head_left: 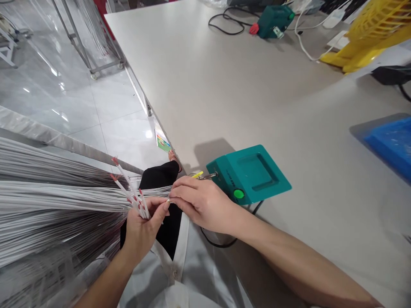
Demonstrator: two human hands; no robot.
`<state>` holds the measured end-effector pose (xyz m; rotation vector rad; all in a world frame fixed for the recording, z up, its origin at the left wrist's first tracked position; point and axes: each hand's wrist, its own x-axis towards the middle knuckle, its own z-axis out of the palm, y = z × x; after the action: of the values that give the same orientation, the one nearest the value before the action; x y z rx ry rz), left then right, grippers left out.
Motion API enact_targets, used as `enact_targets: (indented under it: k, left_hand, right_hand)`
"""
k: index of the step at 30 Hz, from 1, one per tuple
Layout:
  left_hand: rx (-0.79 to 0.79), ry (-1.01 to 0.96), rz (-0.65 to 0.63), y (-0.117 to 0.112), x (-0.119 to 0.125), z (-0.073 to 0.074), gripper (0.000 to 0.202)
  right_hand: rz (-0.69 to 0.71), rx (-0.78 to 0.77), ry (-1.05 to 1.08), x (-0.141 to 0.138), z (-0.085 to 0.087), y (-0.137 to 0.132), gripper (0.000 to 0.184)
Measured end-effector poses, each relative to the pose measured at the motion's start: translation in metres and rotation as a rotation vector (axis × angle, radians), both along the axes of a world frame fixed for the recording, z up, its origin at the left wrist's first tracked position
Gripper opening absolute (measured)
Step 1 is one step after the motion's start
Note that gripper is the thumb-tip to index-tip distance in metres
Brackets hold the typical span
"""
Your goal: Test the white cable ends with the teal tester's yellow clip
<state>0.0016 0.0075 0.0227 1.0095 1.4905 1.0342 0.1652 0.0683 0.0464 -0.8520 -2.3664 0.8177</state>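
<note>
My left hand (143, 222) is closed around several short white sleeved pieces (123, 184) with red tips that stick up past the fingers. Its thumb and index finger meet my right hand's fingertips at a tiny pale end. My right hand (195, 199) is pinched shut there; what lies between its fingers is mostly hidden. A thick bundle of long grey-white wires (80, 194) runs in from the left and ends around both hands. Just beyond the right hand sits a teal device (257, 171) with a green button, a metal tip and a yellow strip beside it.
On the grey table (199, 77) stand another teal device (274, 21), a yellow fan (372, 38) and a blue tray (391, 145). Black and white cables trail at the back. A wheeled metal rack (86, 55) stands on the shiny floor at left.
</note>
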Motion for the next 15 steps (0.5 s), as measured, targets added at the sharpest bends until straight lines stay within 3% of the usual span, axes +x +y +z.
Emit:
enact_targets:
  k: [3, 6, 12, 15]
  left_hand:
    - [0.057, 0.038, -0.042, 0.000, -0.002, -0.001, 0.008]
    - [0.036, 0.004, -0.035, -0.002, -0.002, -0.003, 0.008]
    - [-0.046, -0.147, 0.119, -0.006, 0.004, -0.003, 0.013]
    - [-0.040, -0.162, 0.188, -0.004, 0.004, 0.000, 0.013]
  right_hand:
    - [-0.045, -0.104, -0.038, -0.001, 0.002, -0.002, 0.014]
    - [-0.114, -0.217, 0.084, -0.005, -0.001, -0.004, 0.010]
    - [-0.253, -0.792, 0.410, -0.014, -0.009, -0.009, 0.017]
    - [-0.238, -0.910, 0.554, -0.014, -0.008, -0.010, 0.020]
